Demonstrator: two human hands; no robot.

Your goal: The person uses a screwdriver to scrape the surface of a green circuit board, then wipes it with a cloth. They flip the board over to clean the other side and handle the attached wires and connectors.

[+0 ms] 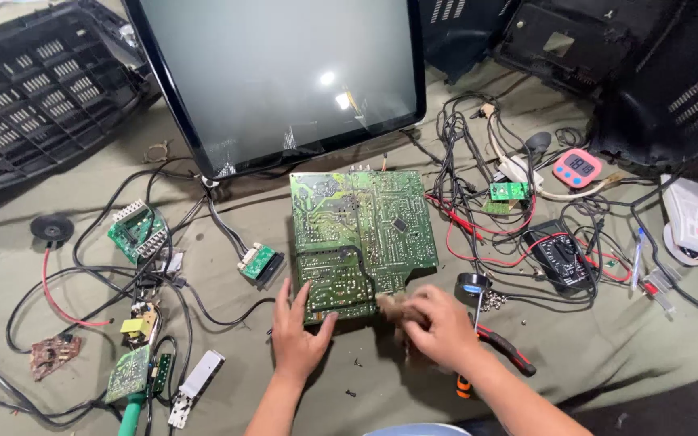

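Both hands at green circuit board near edge, left hand, right hand

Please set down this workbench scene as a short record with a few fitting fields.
surface: olive cloth on the bench
left hand: left hand flat on the near edge of the large green circuit board
right hand: right hand holds a small brownish thing at the board's near edge, blurred
behind board: screen panel, tilted
right of board: multimeter, red leads, pink timer
left of board: smaller green boards, black cables
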